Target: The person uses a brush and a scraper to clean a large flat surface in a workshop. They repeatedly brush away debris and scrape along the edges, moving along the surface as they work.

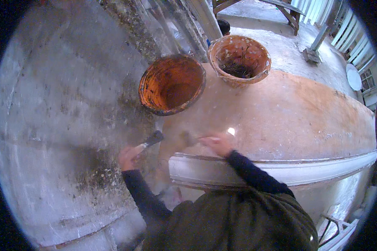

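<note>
My left hand point(129, 158) is closed around the pale handle of a paintbrush with a dark, blunt head point(155, 137), held beside the stained grey wall at the left end of the ledge. Over that same end, my right hand point(218, 144) grips a small brush point(188, 138). Motion smears its brownish head, so its exact shape is unclear. The two brush heads point toward each other, with a gap between them. Beyond them, an orange bucket point(178, 85) with a dark-smeared rim stands tilted in view. No contents show in it.
A second orange bucket point(238, 58), paint-spattered, holds dark, twiggy debris. Both buckets stand on a broad tan slab point(280, 113) edged by white moulding point(272, 169). The grey wall point(67, 104) fills the left. Past the slab are a wooden bench point(291, 16) and part of a person's head point(224, 27).
</note>
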Demonstrator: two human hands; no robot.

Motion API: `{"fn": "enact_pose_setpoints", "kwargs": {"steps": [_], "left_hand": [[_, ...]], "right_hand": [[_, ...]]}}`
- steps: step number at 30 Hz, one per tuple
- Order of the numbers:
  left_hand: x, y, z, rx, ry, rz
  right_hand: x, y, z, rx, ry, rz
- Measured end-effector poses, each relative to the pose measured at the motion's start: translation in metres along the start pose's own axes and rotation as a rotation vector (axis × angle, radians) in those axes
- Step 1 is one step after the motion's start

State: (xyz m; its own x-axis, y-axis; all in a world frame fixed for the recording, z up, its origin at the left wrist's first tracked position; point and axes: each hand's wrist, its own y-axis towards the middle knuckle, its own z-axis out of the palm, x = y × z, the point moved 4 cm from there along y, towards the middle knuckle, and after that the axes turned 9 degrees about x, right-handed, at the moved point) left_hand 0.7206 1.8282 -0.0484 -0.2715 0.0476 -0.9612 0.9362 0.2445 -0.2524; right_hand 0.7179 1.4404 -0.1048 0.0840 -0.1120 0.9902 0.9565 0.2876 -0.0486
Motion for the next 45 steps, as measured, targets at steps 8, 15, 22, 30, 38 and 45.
{"fn": "enact_pose_setpoints", "kwargs": {"steps": [8, 15, 22, 30, 38, 45], "left_hand": [[0.037, 0.017, -0.001, 0.105, -0.066, -0.033], [0.066, 0.052, 0.121, 0.389, 0.045, -0.103], [0.047, 0.021, 0.232, 0.806, 0.660, 0.340], [-0.012, -0.006, 0.150, 0.380, 0.671, 0.193], [0.014, -0.005, 0.119, 0.102, 0.135, -0.067], [0.005, 0.016, 0.162, 0.205, 0.004, -0.055]], "right_hand": [[-0.038, 0.059, -0.032, -0.217, 0.065, 0.170], [0.085, -0.110, -0.162, -0.732, -0.306, 0.027], [0.031, 0.001, -0.110, -0.465, 0.006, -0.063], [-0.015, 0.101, -0.122, -0.415, 0.094, 0.088], [0.060, 0.072, -0.109, -0.437, -0.040, -0.031], [-0.056, 0.126, -0.142, -0.585, -0.217, -0.182]]}}
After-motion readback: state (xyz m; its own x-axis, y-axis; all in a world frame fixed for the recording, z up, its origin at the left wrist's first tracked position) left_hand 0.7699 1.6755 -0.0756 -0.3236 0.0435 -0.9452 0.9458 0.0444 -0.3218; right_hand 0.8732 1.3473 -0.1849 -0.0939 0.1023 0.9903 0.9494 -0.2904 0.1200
